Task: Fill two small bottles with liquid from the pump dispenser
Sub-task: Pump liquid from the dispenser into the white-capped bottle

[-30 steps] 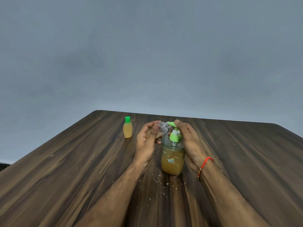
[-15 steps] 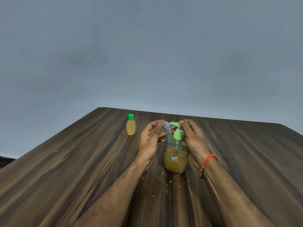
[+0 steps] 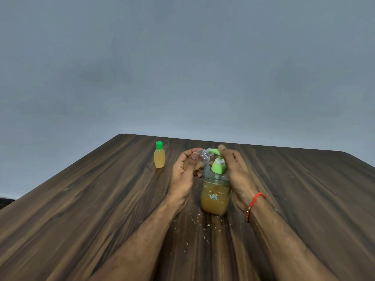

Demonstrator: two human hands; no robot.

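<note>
The left hand (image 3: 184,169) grips the uncapped small bottle (image 3: 203,155), which is tilted with its long axis running 8 to 2 o'clock and its mouth against the spout (image 3: 213,151) of the pump dispenser (image 3: 216,191). The right hand (image 3: 236,169) curls round the dispenser from 3 o'clock, forefinger on the spout's top. The capped filled bottle (image 3: 159,158) stands on the worktop (image 3: 91,199) at 10 o'clock, nearer the left hand.

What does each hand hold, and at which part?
Left hand grips the small clear bottle by its body; right hand curls around the pump dispenser, a finger on its head.

A dark wooden table (image 3: 81,209) scattered with pale crumbs (image 3: 195,222) stands before a grey wall (image 3: 182,67).
</note>
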